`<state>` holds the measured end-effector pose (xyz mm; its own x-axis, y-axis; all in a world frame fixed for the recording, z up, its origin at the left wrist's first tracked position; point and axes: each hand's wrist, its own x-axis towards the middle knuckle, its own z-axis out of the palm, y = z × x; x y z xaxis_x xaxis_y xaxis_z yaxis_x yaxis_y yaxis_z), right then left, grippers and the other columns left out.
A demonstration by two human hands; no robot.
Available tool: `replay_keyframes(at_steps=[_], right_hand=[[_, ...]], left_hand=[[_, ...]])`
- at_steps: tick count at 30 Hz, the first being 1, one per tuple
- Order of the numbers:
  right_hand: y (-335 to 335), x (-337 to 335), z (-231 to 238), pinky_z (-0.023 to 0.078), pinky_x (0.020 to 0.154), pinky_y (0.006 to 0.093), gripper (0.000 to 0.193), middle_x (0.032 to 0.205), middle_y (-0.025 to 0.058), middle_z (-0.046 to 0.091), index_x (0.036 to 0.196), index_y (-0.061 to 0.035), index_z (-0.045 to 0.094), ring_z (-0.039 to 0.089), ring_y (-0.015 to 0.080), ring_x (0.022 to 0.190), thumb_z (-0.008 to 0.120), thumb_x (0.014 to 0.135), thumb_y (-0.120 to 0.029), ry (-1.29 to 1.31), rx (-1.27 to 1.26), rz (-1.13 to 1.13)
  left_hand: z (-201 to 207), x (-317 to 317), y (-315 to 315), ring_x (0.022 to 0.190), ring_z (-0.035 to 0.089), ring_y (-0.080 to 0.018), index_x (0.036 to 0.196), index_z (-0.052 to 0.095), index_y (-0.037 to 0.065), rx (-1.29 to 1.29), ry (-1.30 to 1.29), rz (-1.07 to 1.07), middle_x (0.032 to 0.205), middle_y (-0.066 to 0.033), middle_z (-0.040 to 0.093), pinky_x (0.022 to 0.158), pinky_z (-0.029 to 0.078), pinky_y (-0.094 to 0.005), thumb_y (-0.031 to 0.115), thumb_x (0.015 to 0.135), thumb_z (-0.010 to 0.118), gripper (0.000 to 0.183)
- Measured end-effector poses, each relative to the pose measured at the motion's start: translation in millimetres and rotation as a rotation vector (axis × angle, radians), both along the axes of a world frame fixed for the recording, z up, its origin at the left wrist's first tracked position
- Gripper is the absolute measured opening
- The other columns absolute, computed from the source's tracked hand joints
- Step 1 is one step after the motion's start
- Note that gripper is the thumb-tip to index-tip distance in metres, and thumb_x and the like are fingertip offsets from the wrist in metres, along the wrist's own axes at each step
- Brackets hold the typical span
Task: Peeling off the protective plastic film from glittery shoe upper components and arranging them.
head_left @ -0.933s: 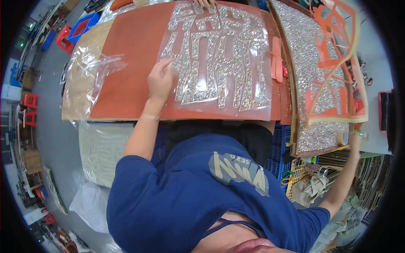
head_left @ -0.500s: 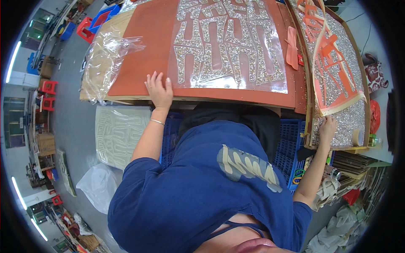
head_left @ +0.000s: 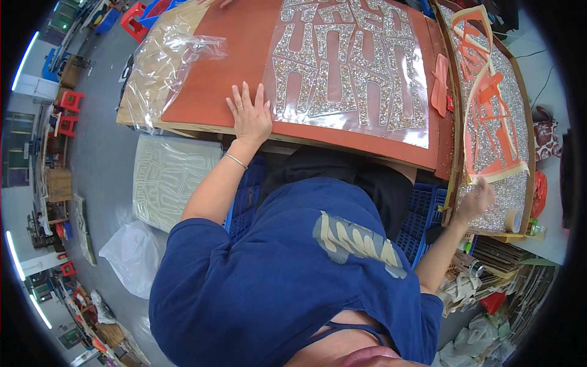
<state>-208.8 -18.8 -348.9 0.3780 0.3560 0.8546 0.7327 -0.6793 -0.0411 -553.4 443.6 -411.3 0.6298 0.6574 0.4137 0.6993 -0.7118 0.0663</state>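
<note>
My left hand [head_left: 251, 116] lies flat with fingers spread on the red-brown board [head_left: 211, 85], just left of the clear plastic sheet [head_left: 333, 73]. That sheet carries several cut-out shapes covered with silvery and gold glitter or small stones. My right hand [head_left: 477, 202] hovers over the shallow wooden-edged tray [head_left: 454, 177] full of glittery grains [head_left: 498, 211]. It is close below the lower edge of an orange-red stencil with pale taped edges [head_left: 495, 171], and its fingers are smeared by motion. Whether it touches the stencil or holds anything cannot be made out.
Crumpled clear film [head_left: 165, 73] lies on the board's left. An orange-red strip [head_left: 439, 85] lies right of the sheet. A tape roll [head_left: 512, 220] sits in the tray's near corner. Another person's hand [head_left: 215, 2] shows at the far edge. A wrapped pale bundle [head_left: 174, 183] stands lower left.
My left hand has gone from half-raised fingers to lying flatter, nearer the sheet. My right hand has come away slightly from the stencil's corner. The whole view has tilted a little.
</note>
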Motion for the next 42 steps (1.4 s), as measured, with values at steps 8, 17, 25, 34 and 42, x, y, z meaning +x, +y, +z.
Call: replay_keyframes(at_steps=[8, 17, 25, 34, 42], right_hand=[[292, -141, -24, 0.045, 0.078, 0.039, 0.014, 0.083, 0.0074, 0.057, 0.084, -0.0057, 0.063, 0.056, 0.0273, 0.089, 0.061, 0.071, 0.0, 0.293, -0.143, 1.053], [325, -132, -33, 0.044, 0.081, 0.0359, 0.02, 0.087, 0.0044, 0.059, 0.092, -0.0065, 0.068, 0.054, 0.0234, 0.088, 0.063, 0.073, -0.006, 0.385, -0.43, 1.19], [311, -123, -30, 0.045, 0.081, 0.0358, 0.026, 0.096, 0.0054, 0.06, 0.099, -0.0066, 0.068, 0.055, 0.0233, 0.089, 0.062, 0.074, -0.007, 0.392, -0.518, 1.135], [257, -89, -18, 0.046, 0.082, 0.0408, 0.028, 0.098, 0.0113, 0.061, 0.101, -0.0044, 0.065, 0.057, 0.0308, 0.093, 0.062, 0.074, 0.001, 0.367, -0.285, 0.852], [32, -43, -7, 0.045, 0.083, 0.0399, 0.018, 0.095, 0.0142, 0.063, 0.102, -0.0053, 0.068, 0.057, 0.0324, 0.091, 0.062, 0.087, -0.011, 0.389, -0.154, -0.224]], left_hand=[[1, 0, 0, 0.137, 0.019, -0.0484, 0.136, 0.043, 0.004, -0.06, -0.103, -0.034, 0.142, -0.0264, 0.034, 0.11, 0.015, -0.0611, 0.036, 0.095, 0.047, 0.052], [5, -14, 10, 0.137, 0.025, -0.0424, 0.133, 0.046, 0.003, -0.347, -0.616, -0.229, 0.14, -0.0196, 0.041, 0.112, 0.019, -0.0546, 0.034, 0.097, 0.047, 0.048], [45, 22, -62, 0.14, 0.022, -0.0392, 0.135, 0.042, -0.004, -0.238, -0.152, -0.52, 0.146, -0.0211, 0.035, 0.111, 0.014, -0.0586, 0.036, 0.092, 0.055, 0.06], [32, 47, -75, 0.144, 0.012, -0.0326, 0.139, 0.03, -0.011, -0.296, 0.179, -0.573, 0.151, -0.0252, 0.022, 0.109, 0.006, -0.0654, 0.068, 0.078, 0.052, 0.103], [26, 88, -74, 0.145, 0.01, -0.0301, 0.139, 0.034, -0.01, -0.198, 0.22, -0.678, 0.151, -0.0221, 0.026, 0.11, 0.005, -0.0645, 0.073, 0.079, 0.044, 0.103]])
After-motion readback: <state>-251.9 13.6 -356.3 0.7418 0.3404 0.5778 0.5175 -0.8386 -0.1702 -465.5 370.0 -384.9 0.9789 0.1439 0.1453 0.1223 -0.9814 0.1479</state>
